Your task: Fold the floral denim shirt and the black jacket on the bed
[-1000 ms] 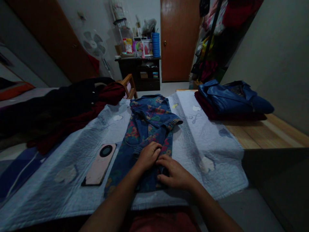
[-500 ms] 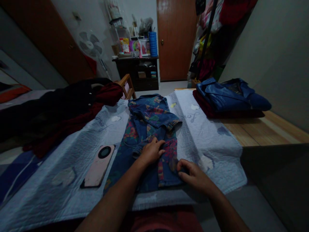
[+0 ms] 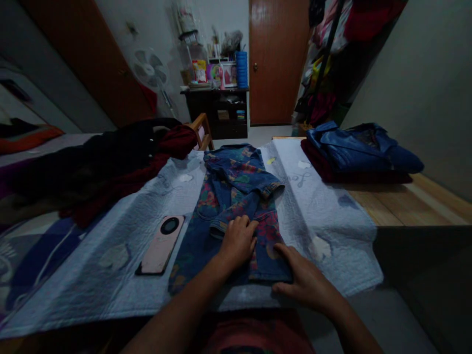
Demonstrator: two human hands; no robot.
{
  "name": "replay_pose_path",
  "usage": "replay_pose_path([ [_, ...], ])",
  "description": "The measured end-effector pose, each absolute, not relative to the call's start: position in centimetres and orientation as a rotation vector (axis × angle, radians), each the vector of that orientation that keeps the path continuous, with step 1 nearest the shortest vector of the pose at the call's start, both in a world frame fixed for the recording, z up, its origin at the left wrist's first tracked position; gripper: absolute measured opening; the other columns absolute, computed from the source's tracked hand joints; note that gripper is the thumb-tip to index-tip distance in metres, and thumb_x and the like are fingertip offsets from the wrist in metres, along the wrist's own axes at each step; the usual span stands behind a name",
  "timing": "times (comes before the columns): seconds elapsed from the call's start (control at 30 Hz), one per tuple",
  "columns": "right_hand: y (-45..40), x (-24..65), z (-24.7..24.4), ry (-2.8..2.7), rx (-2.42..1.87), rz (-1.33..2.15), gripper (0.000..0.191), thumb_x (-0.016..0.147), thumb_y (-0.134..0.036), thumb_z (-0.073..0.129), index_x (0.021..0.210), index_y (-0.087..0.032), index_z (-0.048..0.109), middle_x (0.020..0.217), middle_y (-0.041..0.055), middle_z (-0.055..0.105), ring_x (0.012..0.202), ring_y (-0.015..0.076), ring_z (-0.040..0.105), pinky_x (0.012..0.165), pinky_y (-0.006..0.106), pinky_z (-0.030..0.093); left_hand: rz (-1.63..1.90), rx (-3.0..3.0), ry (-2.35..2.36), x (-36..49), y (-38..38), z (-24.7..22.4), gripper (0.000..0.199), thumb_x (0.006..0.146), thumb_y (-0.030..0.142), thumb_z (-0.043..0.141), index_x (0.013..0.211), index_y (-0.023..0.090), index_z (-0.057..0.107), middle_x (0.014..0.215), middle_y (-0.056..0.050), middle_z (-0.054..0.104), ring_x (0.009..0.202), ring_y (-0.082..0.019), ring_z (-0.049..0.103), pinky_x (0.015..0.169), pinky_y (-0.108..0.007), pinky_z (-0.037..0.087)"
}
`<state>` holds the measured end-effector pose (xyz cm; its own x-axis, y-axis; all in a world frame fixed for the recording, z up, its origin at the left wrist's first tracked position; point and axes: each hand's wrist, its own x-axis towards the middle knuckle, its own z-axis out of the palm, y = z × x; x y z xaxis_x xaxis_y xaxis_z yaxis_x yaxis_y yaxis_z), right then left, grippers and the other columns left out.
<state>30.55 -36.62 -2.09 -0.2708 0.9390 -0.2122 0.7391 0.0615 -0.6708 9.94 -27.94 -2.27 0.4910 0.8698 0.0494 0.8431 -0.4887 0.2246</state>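
A floral denim jacket lies partly folded in front of me, one sleeve laid across its body with the cuff at right. My left hand rests on the lower middle of the jacket, beside the other sleeve's cuff, its fingers bent a little and lying on the cloth. At the jacket's lower right corner, my right hand is open, thumb spread from the fingers, with fingertips touching the fabric edge. The jacket's underside is hidden.
A pink phone lies left of the jacket on a pale quilted cover. Dark and maroon clothes are heaped at left. Folded denim sits on maroon cloth on the wooden surface at right. A fan stands behind.
My right hand has gone from pinching the jacket's right edge to lying open along it. My left hand stays on the jacket. The whole view has shifted slightly.
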Motion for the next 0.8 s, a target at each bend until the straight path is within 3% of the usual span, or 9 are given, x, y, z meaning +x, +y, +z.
replay_pose_path([
  [0.07,-36.8,30.2,-1.9,-2.164,-1.784,0.816,0.076,0.063,-0.029,0.075,0.133,-0.021,0.049,0.139,0.0152,0.046,0.125,0.0325,0.047,0.102,0.045,0.038,0.191,2.625,1.449,8.8,-28.6,-1.8,0.047,0.080,0.024,0.061,0.126,0.028,0.053,0.127,-0.007,0.051,0.119,-0.028,0.044,0.104,-0.046,0.033],
  [0.17,-36.7,29.4,-1.4,-2.263,-1.850,0.527,0.067,0.059,-0.026,0.076,0.124,-0.019,0.059,0.154,0.0167,0.026,0.142,0.0401,0.019,0.113,0.056,0.017,0.132,2.666,1.494,6.8,-28.4,-1.6,0.060,0.075,0.016,0.061,0.132,0.029,0.049,0.142,-0.008,0.042,0.132,-0.032,0.031,0.111,-0.052,0.021],
  [0.23,-36.4,28.5,-1.0,-2.354,-1.776,0.494,0.067,0.062,-0.024,0.073,0.127,-0.016,0.058,0.158,0.0165,0.019,0.145,0.0381,0.010,0.116,0.056,0.011,0.091,2.662,1.557,5.8,-27.8,-1.7,0.062,0.074,0.014,0.059,0.134,0.026,0.048,0.143,-0.010,0.041,0.133,-0.033,0.030,0.110,-0.052,0.024],
  [0.37,-35.6,26.4,-1.2,-2.489,-1.517,0.719,0.074,0.070,-0.028,0.068,0.139,-0.011,0.046,0.156,0.0170,0.026,0.143,0.0297,0.024,0.115,0.044,0.025,0.064,2.667,1.584,5.5,-26.8,-1.6,0.046,0.082,0.016,0.054,0.127,0.025,0.052,0.132,-0.009,0.051,0.119,-0.028,0.046,0.097,-0.043,0.040],
  [0.5,-34.9,24.7,-2.5,-2.438,-1.498,0.727,0.072,0.073,-0.037,0.066,0.138,-0.010,0.048,0.150,0.0165,0.038,0.137,0.0296,0.035,0.113,0.043,0.030,0.052,2.677,1.639,6.7,-26.7,-1.3,0.029,0.088,0.015,0.048,0.114,0.023,0.059,0.117,-0.011,0.058,0.104,-0.026,0.055,0.086,-0.040,0.046],
  [0.67,-35.1,23.7,-3.3,-2.399,-1.530,0.552,0.060,0.073,-0.023,0.059,0.131,-0.009,0.054,0.142,0.0168,0.046,0.131,0.0296,0.040,0.111,0.042,0.032,-0.026,2.630,1.687,8.2,-26.3,-1.3,0.028,0.091,0.014,0.041,0.108,0.017,0.063,0.106,-0.014,0.062,0.090,-0.026,0.064,0.074,-0.037,0.051],
  [0.8,-35.4,23.1,-3.0,-2.411,-1.565,0.456,0.052,0.070,-0.013,0.052,0.122,-0.011,0.059,0.125,0.0153,0.056,0.114,0.0281,0.050,0.100,0.040,0.039,0.019,2.611,1.623,7.9,-24.7,-0.8,0.031,0.087,0.016,0.048,0.114,0.021,0.062,0.100,-0.011,0.064,0.084,-0.024,0.066,0.072,-0.034,0.051],
])
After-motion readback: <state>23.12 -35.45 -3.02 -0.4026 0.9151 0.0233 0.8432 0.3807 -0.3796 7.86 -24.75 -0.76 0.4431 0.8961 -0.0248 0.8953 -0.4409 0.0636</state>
